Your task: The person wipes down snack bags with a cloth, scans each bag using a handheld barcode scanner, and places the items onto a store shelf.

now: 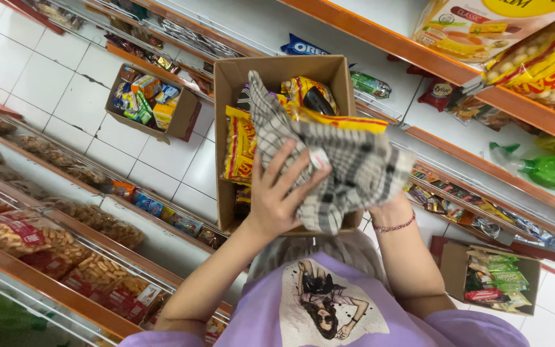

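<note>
The left hand [277,196] presses spread fingers on a grey checked cloth [335,160] draped over the open cardboard box [229,83] of yellow snack packets [239,144]; the right hand, hidden beneath the cloth, cannot be judged.

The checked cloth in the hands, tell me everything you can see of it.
The grey-and-cream checked woven cloth is soft and crumpled, bunched over the open brown cardboard box of yellow snack packets. The left hand presses on its lower left part; the right hand is hidden beneath its right side, only the wrist showing. One corner points up into the box.
</note>
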